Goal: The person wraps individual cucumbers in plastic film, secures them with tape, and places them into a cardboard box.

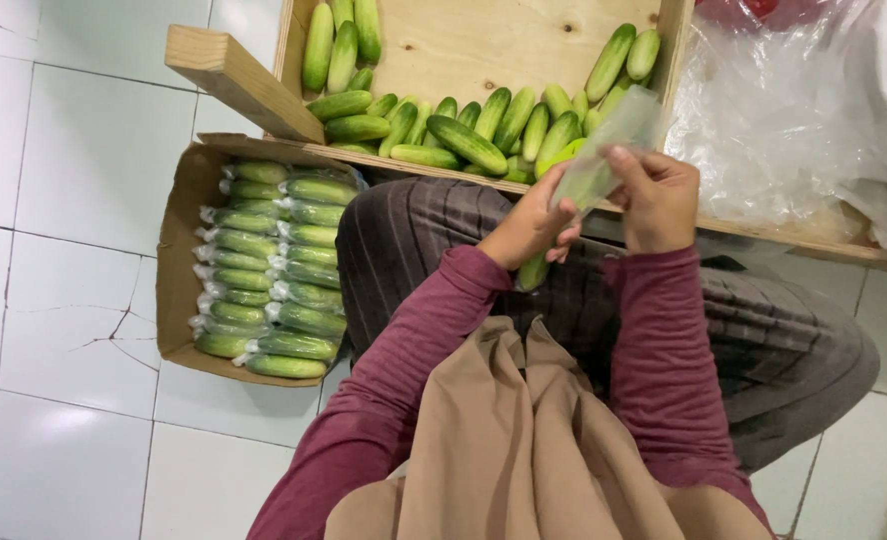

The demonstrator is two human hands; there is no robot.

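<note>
Cucumber [535, 270] axis steep, tip toward lap; left hand [531, 228] grip holds it, right hand [656, 200] pinches sleeve [604, 150].

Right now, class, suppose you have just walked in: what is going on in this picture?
A seated person holds a cucumber in the left hand and a clear plastic sleeve in the right hand, with the sleeve over the cucumber's upper end. Ahead lies a wooden tray of loose cucumbers. To the person's left, on the white tiled floor, a cardboard box holds rows of wrapped cucumbers. A heap of clear plastic sits at right.
</note>
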